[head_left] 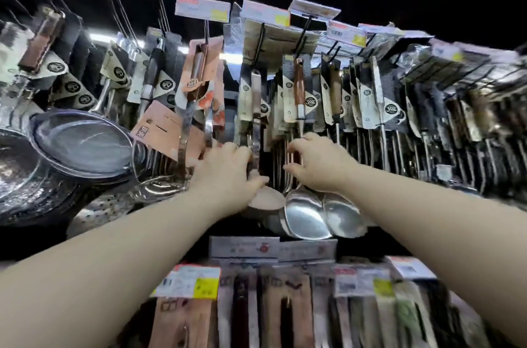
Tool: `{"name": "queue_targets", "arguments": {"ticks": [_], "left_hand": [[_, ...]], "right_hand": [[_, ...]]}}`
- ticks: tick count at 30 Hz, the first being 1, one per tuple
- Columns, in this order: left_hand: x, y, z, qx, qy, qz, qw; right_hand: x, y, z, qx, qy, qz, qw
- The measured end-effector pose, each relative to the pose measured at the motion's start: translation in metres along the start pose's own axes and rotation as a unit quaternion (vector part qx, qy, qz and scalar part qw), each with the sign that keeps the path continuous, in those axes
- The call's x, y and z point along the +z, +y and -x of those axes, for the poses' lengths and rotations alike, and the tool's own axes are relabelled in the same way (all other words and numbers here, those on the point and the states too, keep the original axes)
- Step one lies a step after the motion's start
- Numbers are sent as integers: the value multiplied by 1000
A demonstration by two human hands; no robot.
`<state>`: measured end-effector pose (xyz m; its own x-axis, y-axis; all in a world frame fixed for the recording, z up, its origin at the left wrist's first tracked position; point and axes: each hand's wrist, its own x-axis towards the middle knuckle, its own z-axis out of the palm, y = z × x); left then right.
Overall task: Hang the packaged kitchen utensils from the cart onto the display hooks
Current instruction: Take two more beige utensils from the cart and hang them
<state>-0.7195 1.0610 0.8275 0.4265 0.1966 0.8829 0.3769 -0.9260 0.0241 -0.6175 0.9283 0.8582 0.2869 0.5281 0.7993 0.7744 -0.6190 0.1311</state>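
At hooks | left hand [225,168] fingers grip ladle [258,153] stem | right hand [316,161] fingers curled, loose

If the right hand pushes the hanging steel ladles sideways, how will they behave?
The ladles would probably swing rather than bend, since they hang from hooks by card tops. Their polished bowls look slippery, and being packed close, they likely knock together near the right hand.

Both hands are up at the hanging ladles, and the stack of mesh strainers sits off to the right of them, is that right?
Not quite. The head view shows the left hand and right hand at the ladles, but the strainers are stacked to the left of them, not the right.
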Motion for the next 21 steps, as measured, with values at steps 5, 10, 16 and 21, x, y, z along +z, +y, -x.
{"name": "queue_targets", "arguments": {"ticks": [5,10,16,21], "left_hand": [[12,58,42,74,-40,70,994],[33,146,86,136,-100,166,972],[50,264,140,197,-159,248,935],[66,377,190,241,-222,281,902]], "right_hand": [[-24,33,88,66,-73,76,992],[-62,82,181,150,-144,149,967],[-115,147,290,258,-198,189,927],[-166,207,384,333,-253,223,880]]}}
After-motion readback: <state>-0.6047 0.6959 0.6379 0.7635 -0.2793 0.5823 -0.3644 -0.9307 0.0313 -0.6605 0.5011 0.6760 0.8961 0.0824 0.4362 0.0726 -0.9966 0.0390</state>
